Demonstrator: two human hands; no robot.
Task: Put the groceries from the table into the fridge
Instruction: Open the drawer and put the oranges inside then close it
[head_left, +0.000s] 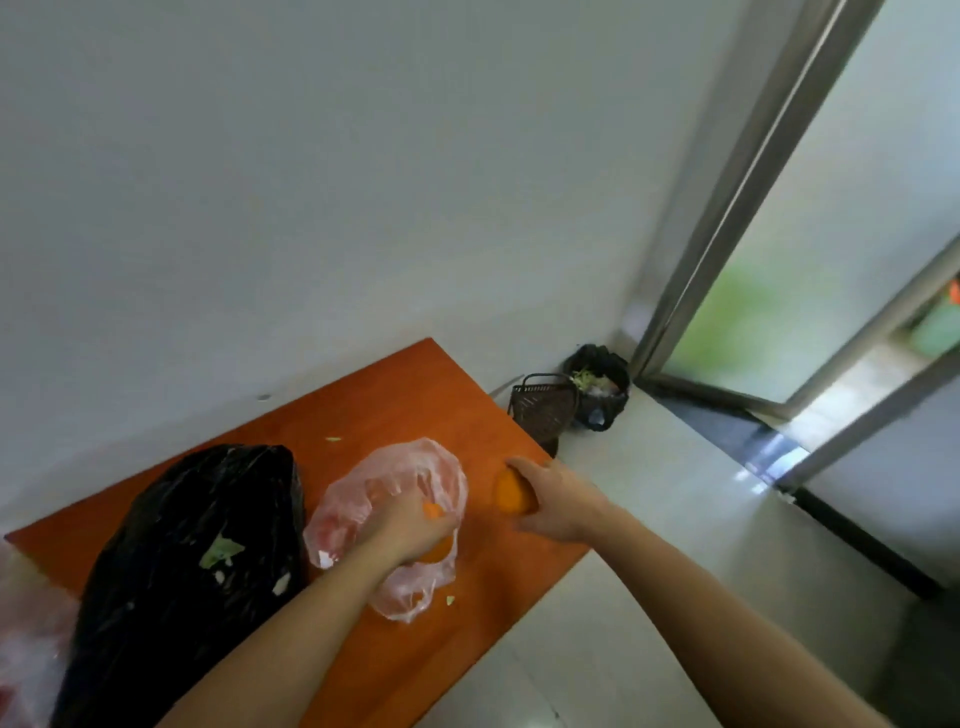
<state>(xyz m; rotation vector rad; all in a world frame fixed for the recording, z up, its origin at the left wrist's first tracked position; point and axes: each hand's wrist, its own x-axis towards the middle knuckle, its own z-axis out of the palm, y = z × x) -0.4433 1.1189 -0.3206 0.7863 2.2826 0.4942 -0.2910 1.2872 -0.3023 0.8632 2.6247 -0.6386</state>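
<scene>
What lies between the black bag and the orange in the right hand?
In the head view, a clear plastic bag lies there, with the left hand inside it.

On the table (395, 405) a large bag (197, 545) lay left of a thin bag (400, 467) holding fruit (435, 554), another fruit (506, 496) right of that. Beyond the far corner, a basket (543, 410) stood left of a bin (602, 389).

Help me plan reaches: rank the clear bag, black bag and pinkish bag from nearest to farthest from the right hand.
1. Clear bag, just left of the right hand.
2. Black bag, farther left.
3. Pinkish bag, far left frame edge.
</scene>
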